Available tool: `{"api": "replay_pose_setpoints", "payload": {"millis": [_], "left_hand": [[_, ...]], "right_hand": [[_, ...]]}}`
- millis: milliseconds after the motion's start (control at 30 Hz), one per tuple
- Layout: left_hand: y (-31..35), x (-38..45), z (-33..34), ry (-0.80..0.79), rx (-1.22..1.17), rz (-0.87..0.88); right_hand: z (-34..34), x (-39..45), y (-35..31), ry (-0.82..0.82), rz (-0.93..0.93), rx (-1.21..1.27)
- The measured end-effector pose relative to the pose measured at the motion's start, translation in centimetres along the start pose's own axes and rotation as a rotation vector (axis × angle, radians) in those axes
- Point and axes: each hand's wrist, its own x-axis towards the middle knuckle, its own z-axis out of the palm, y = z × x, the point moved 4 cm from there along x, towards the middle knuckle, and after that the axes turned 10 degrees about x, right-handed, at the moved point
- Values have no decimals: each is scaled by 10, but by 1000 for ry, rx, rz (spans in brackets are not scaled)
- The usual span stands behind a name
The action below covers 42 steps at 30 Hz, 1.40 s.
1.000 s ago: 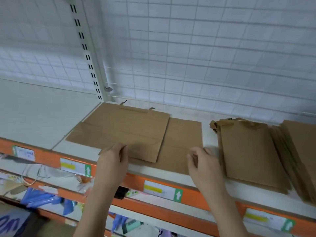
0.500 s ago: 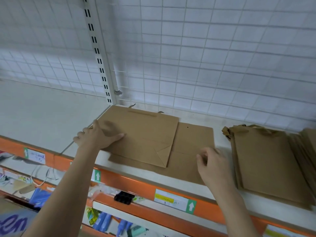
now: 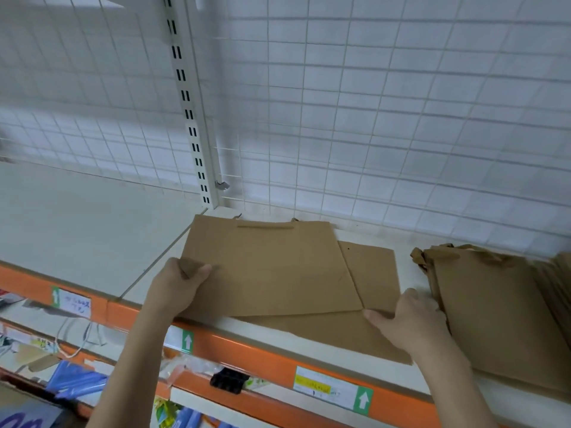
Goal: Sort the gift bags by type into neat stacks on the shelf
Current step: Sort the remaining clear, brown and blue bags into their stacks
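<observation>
A flat brown paper gift bag (image 3: 272, 267) lies on top of a second flat brown bag (image 3: 370, 273) on the white shelf (image 3: 92, 236). My left hand (image 3: 179, 285) grips the top bag's left edge, thumb on top. At the front right corner of the top bag, my right hand (image 3: 408, 319) pinches an edge of the pair; which bag it holds I cannot tell. A stack of smaller brown bags (image 3: 494, 310) with twisted handles lies just right of my right hand.
White wire grid (image 3: 370, 118) backs the shelf, with a slotted upright post (image 3: 188, 112). An orange front rail (image 3: 268, 362) carries price labels. More brown bags (image 3: 559, 273) lean at the far right. Lower shelves hold blue packets (image 3: 74, 381).
My left hand moved from lying flat on the top bag's left side to gripping its left edge. The top bag turned squarer over the lower one. My right hand closed on the front right corner.
</observation>
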Motion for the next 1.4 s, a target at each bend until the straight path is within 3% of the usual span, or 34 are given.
{"api": "replay_pose_setpoints", "payload": {"millis": [167,333,600,700,867,1167,1400], "left_hand": [[2,-23,2,104,-41,50],[6,-33,-2,158,-85,95],[9,-48,-9,181,-349,34],[14,-60,0,127,-554,22],[64,-102,22,90,-684,120],[190,-221,131,-40,-801,207],[250,-290,199,-83,-802,235]], "right_hand": [[-5,-5,-4,-81,-8,21],[-5,-5,0,-136,0,221],[-45,-27,-5,-22,-304,856],[-82,-38,13,68,-380,950],[-136,-51,76,269,-358,915],[-223,-71,255,454,-255,884],[-256,-52,369,416,-66,679]]}}
